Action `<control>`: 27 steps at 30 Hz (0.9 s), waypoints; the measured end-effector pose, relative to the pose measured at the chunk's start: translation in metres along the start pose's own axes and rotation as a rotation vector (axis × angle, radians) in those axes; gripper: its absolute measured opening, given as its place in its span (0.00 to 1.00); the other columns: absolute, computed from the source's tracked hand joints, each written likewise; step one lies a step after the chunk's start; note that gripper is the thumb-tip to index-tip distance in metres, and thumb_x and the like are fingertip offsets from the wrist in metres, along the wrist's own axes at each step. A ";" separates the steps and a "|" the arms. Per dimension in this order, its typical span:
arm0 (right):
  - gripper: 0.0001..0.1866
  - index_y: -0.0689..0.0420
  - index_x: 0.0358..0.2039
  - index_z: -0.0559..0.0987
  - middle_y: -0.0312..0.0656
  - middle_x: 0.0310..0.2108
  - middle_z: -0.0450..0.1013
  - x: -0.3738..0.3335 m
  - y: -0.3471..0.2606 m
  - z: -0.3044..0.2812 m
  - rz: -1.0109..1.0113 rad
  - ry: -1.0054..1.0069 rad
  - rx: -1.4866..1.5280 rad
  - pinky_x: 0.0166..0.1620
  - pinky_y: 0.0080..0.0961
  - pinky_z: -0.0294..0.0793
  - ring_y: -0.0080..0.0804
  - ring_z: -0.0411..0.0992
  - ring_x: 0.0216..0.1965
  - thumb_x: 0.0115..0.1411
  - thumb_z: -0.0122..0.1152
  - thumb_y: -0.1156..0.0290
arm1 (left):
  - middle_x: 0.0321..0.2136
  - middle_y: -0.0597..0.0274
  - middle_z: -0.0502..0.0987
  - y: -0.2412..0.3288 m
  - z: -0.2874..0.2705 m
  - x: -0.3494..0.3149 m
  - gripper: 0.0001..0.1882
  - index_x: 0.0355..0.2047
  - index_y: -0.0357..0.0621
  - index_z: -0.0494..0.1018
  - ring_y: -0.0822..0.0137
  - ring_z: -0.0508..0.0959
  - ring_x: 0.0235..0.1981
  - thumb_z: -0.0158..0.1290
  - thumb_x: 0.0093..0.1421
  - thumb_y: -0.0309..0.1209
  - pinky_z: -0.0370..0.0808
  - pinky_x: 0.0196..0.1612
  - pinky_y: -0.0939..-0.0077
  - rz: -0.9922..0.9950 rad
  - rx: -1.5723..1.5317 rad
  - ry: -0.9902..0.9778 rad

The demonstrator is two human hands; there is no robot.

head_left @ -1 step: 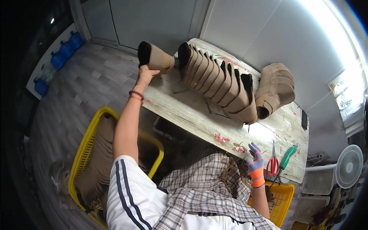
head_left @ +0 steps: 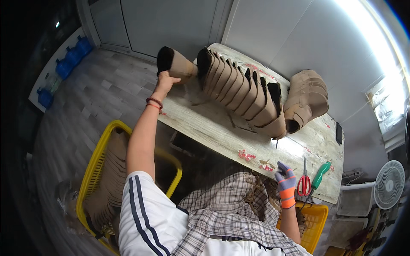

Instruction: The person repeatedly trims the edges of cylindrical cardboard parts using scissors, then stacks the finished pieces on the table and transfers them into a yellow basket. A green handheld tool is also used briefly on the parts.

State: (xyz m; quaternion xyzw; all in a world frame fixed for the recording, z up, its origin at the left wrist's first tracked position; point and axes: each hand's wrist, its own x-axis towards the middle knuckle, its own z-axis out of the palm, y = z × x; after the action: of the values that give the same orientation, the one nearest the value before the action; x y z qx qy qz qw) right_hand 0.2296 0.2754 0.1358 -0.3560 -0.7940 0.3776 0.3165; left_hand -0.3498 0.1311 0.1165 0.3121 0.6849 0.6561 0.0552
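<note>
My left hand [head_left: 165, 83] reaches out to the table's far left end, fingers closed round a tan shoe upper [head_left: 183, 68] with a dark lining. This upper is tilted, its opening facing left, beside the end of a long row of nested tan shoe uppers [head_left: 239, 91]. Over the table's near edge rests my right hand [head_left: 286, 181] in a purple and orange glove, its fingers apart with nothing visible in them. Red-handled scissors [head_left: 304, 182] lie just right of it. Beyond them is a green-handled tool [head_left: 321, 174] with a cord.
A shorter stack of uppers [head_left: 308, 96] stands at the back right of the wooden table [head_left: 200, 124], with a black phone [head_left: 339, 133] near the right edge. Yellow baskets [head_left: 92, 170] flank me; the left one holds many tan pieces. A white fan [head_left: 388, 184] stands far right.
My left hand has brought its upper slightly to the right, closer to the end of the row. The gloved right hand has barely shifted.
</note>
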 end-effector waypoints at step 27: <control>0.23 0.61 0.53 0.74 0.38 0.44 0.74 0.126 0.095 0.015 0.044 0.099 0.231 0.48 0.28 0.68 0.27 0.69 0.43 0.68 0.50 0.57 | 0.44 0.58 0.80 0.039 0.075 0.009 0.19 0.44 0.34 0.77 0.68 0.78 0.44 0.58 0.49 0.13 0.75 0.50 0.74 -0.286 -0.550 -0.680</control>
State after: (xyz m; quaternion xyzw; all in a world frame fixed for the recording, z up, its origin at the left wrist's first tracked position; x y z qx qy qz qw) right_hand 0.1808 0.4149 0.0792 -0.3527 -0.7207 0.4552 0.3860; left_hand -0.3066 0.1986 0.1458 0.3856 0.4644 0.6596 0.4477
